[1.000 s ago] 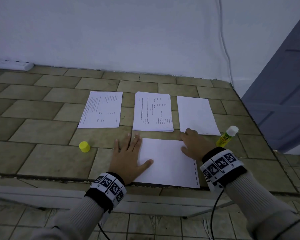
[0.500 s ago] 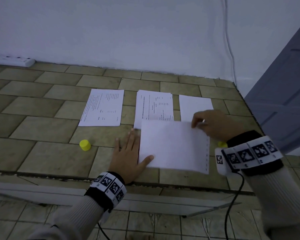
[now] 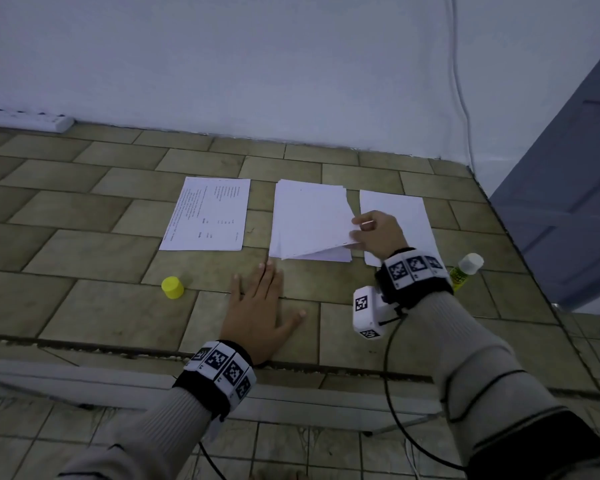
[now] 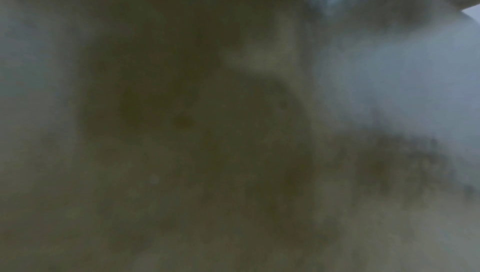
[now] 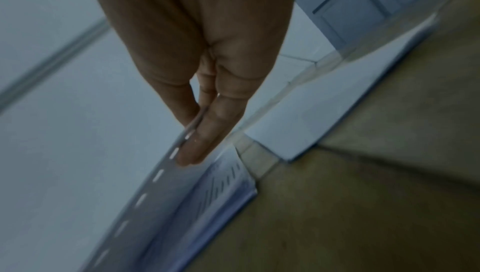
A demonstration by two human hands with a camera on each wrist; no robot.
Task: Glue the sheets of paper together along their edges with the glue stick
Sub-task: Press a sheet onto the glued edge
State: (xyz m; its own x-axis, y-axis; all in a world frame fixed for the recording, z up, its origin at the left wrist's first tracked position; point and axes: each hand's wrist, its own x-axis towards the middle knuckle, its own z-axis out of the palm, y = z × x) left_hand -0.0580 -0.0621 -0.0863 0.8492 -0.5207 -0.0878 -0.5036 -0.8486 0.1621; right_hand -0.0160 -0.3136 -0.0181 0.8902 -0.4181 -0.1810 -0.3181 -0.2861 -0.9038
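My right hand (image 3: 362,230) pinches the right edge of a blank white sheet (image 3: 312,220) between thumb and fingers. The sheet lies tilted over the middle stack of papers (image 3: 340,256); its edge with a dashed line (image 5: 158,173) shows in the right wrist view under my fingers (image 5: 205,132). A printed sheet (image 3: 208,214) lies to the left and a blank sheet (image 3: 395,206) to the right. My left hand (image 3: 260,306) rests flat on the tiled tabletop (image 3: 84,244), holding nothing. The glue stick (image 3: 465,271) lies uncapped at the right, partly behind my right wrist. Its yellow cap (image 3: 172,287) stands left of my left hand.
A white power strip (image 3: 25,117) lies against the wall at the far left. A cable (image 3: 459,84) runs down the wall at the right. The table's right edge borders a blue door (image 3: 568,188). The left wrist view is dark and blurred.
My right hand lifted the blank sheet from in front of me and carried it away onto the middle stack. My left hand stayed flat, now with no paper under its thumb.
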